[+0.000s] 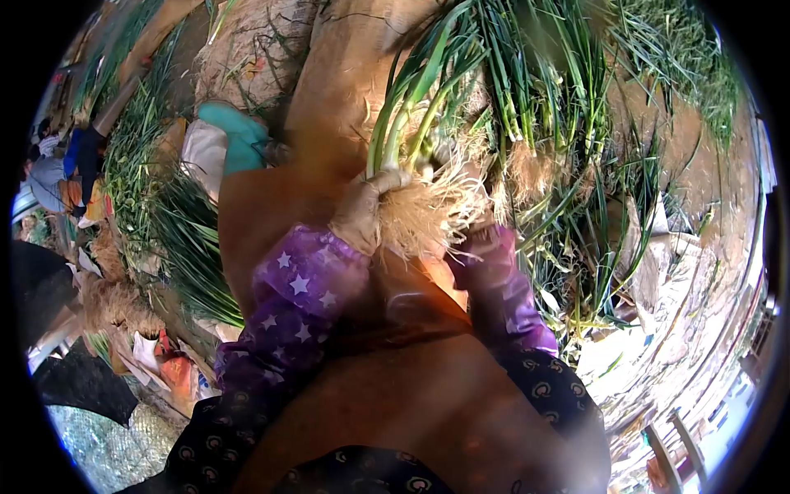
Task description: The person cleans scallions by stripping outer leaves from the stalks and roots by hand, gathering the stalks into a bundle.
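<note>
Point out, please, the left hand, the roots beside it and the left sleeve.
Left hand [358, 214], head view: back of the hand.
Roots [421, 217], head view: middle of the pale tuft.
Left sleeve [309, 273], head view: starry purple cloth.

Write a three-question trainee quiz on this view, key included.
1. Which pattern is on the purple sleeve at the left hand? A) stripes B) stars C) checks
2. Fill in: beside that hand, the held green onions show pale, stringy ___.
3. True or false: the held onions are trimmed down to bare bulbs.

Key: 1 B; 2 roots; 3 false, long green leaves are attached.
</note>
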Tool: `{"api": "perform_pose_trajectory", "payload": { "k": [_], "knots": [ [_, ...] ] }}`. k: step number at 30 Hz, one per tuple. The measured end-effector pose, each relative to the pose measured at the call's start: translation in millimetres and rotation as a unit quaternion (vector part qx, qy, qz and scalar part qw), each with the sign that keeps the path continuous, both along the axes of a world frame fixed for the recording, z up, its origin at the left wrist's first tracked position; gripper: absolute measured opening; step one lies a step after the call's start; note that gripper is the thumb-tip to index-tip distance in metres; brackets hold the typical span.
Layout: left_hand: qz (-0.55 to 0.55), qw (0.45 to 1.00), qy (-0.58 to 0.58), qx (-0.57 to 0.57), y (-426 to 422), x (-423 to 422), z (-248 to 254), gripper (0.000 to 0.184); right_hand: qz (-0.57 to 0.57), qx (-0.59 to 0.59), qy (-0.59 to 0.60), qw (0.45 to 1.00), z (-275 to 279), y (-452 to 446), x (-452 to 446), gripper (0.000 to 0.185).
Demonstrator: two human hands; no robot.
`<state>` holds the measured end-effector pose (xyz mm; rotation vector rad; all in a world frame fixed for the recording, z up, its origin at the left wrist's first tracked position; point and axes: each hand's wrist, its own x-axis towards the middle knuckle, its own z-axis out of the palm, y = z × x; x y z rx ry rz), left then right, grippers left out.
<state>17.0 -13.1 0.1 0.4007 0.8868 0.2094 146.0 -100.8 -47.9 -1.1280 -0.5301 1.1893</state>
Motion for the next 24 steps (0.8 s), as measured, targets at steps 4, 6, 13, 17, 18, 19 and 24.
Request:
{"api": "perform_pose_trajectory", "payload": {
  "k": [4,6,13,17,18,19,24],
  "knots": [
    [0.024,0.998,-0.006,0.055,4.4,-3.5,-7.5,0.020,0.139,0.041,-0.118,0.982,-35.1,-54.2,-14.4,0.055],
    [0.059,0.998,-0.007,0.030,6.5,-2.7,-15.8,0.019,0.288,-0.041,-0.186,0.938,-57.4,-80.8,-15.9,0.047],
    [-0.014,0.999,-0.029,0.009,3.9,-6.6,-4.1,0.016,0.026,-0.035,-0.099,0.994,-4.3,-51.4,33.0,0.048],
    [-0.017,0.998,-0.064,-0.022,5.6,-4.1,-10.3,0.015,0.155,0.181,-0.004,0.971,1.0,-11.8,18.0,0.039],
    [0.017,0.995,-0.086,-0.048,5.8,-6.7,-13.0,0.014,0.198,0.115,0.126,0.965,-6.7,-18.1,16.6,0.038],
    [0.022,0.995,-0.084,-0.049,7.0,-9.0,-15.0,0.014,0.216,0.036,0.254,0.942,-14.5,-24.5,15.2,0.037],
    [-0.004,0.996,-0.079,-0.035,8.5,-5.0,-4.2,0.015,0.137,-0.018,0.033,0.990,-8.9,-23.9,34.0,0.047]
  ]
}}
